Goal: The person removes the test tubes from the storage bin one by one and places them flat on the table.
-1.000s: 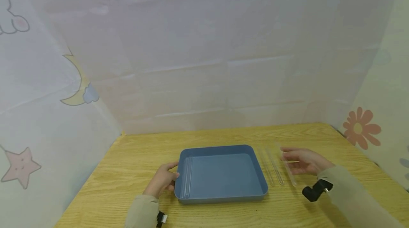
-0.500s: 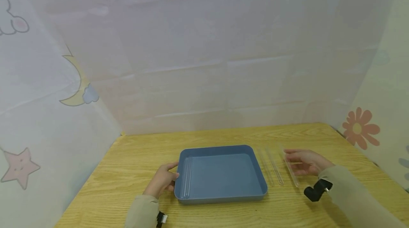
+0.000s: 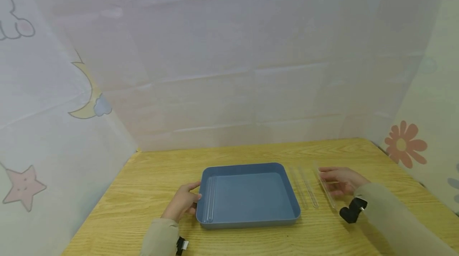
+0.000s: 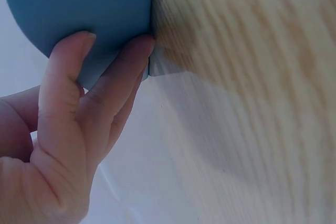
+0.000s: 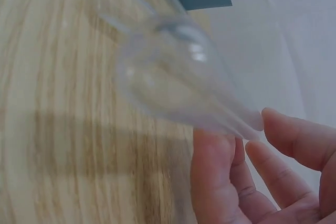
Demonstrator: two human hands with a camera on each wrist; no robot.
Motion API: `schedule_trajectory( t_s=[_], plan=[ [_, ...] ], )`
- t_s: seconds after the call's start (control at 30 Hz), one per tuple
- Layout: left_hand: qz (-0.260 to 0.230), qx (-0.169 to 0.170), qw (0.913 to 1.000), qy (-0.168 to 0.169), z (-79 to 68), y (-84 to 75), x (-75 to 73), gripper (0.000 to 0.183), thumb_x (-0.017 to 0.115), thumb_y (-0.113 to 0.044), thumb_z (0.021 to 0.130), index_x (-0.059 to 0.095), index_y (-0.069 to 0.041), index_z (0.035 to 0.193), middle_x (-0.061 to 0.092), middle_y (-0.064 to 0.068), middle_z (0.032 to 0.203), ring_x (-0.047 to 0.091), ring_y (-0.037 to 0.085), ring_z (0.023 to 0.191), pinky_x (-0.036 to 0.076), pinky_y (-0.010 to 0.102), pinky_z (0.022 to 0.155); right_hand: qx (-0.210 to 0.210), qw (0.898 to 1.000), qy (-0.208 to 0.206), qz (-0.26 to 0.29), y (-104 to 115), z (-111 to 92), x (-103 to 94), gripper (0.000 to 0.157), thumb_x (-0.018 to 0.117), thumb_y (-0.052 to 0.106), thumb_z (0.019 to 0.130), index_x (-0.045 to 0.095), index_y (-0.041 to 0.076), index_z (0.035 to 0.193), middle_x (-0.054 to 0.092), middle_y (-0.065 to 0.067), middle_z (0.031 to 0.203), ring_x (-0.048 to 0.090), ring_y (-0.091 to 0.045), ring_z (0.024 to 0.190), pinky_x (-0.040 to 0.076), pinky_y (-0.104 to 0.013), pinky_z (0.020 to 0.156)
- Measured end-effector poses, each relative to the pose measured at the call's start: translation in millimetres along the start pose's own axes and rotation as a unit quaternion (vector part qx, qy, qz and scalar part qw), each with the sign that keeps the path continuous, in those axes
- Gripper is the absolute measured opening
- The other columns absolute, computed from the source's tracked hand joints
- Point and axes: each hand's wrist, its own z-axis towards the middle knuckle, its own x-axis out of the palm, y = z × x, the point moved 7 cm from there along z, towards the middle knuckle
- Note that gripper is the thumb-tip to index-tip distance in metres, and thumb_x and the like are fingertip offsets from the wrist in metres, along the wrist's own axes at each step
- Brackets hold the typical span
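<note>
Holding the clear tube (image 3: 329, 194) lightly but surely looks like the main point of this step. The right hand (image 3: 340, 180) pinches it between thumb and fingertips, this grip closed only to the tube's thickness. The tube is at three o'clock from the blue tray (image 3: 251, 196), beyond two loose tubes (image 3: 308, 187) on the surface (image 3: 161, 172); whether its end touches the wood, I cannot tell. It looks smooth, so I would pinch near its middle, without squeezing, and keep it clear of its neighbours. At nine o'clock, the left hand (image 3: 182, 200) rests rather straight fingers against the tray's outer wall, beside two tubes inside (image 3: 211, 198); gentle pressure should be enough for steadying.

Compared with one second earlier, the held tube sits slightly more toward three o'clock, while the tray and the left hand keep their places.
</note>
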Motion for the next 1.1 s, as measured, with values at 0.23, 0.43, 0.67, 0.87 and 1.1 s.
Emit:
schedule_trajectory(
  t_s=[0.23, 0.43, 0.67, 0.87, 1.1],
  plan=[
    [-0.004, 0.001, 1.0000, 0.000, -0.1, -0.3, 0.4, 0.050, 0.051, 0.007, 0.096, 0.038, 0.008, 0.144, 0.068, 0.015, 0.076, 0.067, 0.023, 0.063, 0.054, 0.031, 0.050, 0.002, 1.000, -0.017, 0.009, -1.4, 8.5, -1.4, 0.060, 0.055, 0.008, 0.098, 0.024, -0.010, 0.147, 0.065, 0.002, 0.085, 0.059, -0.013, 0.070, 0.054, -0.030, 0.066],
    [-0.005, -0.002, 1.0000, -0.003, 2.1, 2.2, 0.4, 0.050, 0.052, 0.008, 0.095, 0.040, 0.008, 0.144, 0.067, 0.013, 0.073, 0.065, 0.019, 0.058, 0.050, 0.026, 0.045, 0.003, 0.999, -0.046, -0.003, -1.2, 13.6, -0.1, 0.061, 0.058, 0.008, 0.097, 0.027, -0.009, 0.147, 0.065, 0.002, 0.085, 0.059, -0.013, 0.068, 0.052, -0.029, 0.063],
    [0.001, -0.006, 1.0000, -0.003, 3.9, 3.9, -0.1, 0.051, 0.053, 0.007, 0.095, 0.040, 0.006, 0.144, 0.066, 0.011, 0.073, 0.064, 0.017, 0.058, 0.048, 0.023, 0.044, -0.016, 0.997, -0.071, -0.040, 2.6, 13.9, 3.7, 0.059, 0.061, 0.009, 0.095, 0.032, -0.011, 0.143, 0.067, 0.000, 0.086, 0.058, -0.015, 0.066, 0.052, -0.029, 0.060],
    [0.005, -0.004, 1.0000, -0.003, 3.0, 2.4, -0.7, 0.051, 0.053, 0.007, 0.095, 0.040, 0.006, 0.144, 0.067, 0.012, 0.073, 0.063, 0.017, 0.058, 0.047, 0.022, 0.043, -0.029, 0.994, -0.081, -0.065, 3.8, 15.4, 7.4, 0.056, 0.060, 0.007, 0.094, 0.035, -0.013, 0.140, 0.066, 0.000, 0.081, 0.057, -0.014, 0.059, 0.051, -0.030, 0.057],
    [0.002, 0.001, 1.0000, 0.002, 1.3, 2.5, -0.7, 0.050, 0.052, 0.006, 0.096, 0.039, 0.007, 0.144, 0.068, 0.014, 0.075, 0.066, 0.020, 0.060, 0.049, 0.024, 0.045, -0.013, 0.992, -0.093, -0.081, 1.1, 18.2, 7.7, 0.054, 0.060, 0.007, 0.094, 0.037, -0.012, 0.139, 0.060, -0.001, 0.071, 0.053, -0.012, 0.054, 0.047, -0.029, 0.053]
  ],
)
